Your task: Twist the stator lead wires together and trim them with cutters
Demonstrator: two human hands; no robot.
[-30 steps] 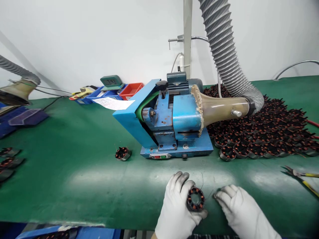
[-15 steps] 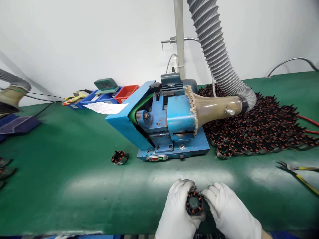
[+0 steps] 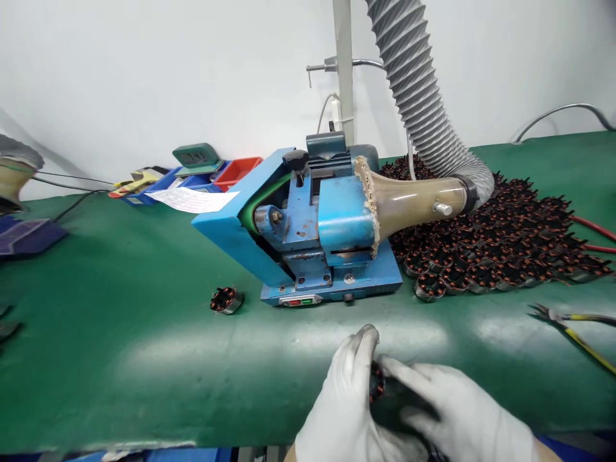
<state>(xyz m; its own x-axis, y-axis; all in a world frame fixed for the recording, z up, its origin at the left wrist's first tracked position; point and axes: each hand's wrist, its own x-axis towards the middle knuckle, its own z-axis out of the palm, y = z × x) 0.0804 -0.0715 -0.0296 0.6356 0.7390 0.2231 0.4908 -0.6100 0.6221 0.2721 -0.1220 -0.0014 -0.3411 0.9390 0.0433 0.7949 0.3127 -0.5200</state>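
A wound motor stator (image 3: 376,384), a ring with black insulation and copper coils, sits in my white-gloved left hand (image 3: 339,401) at the bottom of the head view. It is tilted, and my palm and fingers hide much of it. My gloved right hand (image 3: 462,401) is beside it on the right, slightly blurred, with index finger and thumb apart. Its index fingertip is at the ring's upper edge; whether they touch I cannot tell. Another stator (image 3: 226,299) lies alone on the green bench mat (image 3: 158,372), left of the machine.
A blue belt-driven machine (image 3: 332,221) stands mid-bench, joined to a grey ribbed hose (image 3: 414,83). Rows of stators (image 3: 500,247) fill the right side. Yellow-handled pliers (image 3: 572,327) lie at right. Blue bins, a red bin (image 3: 238,172) and a paper sheet (image 3: 190,199) are back left.
My left hand has turned the stator so its face is more hidden. My right hand has gone from closed fingers beside the ring to spread fingers. The view has shifted slightly.
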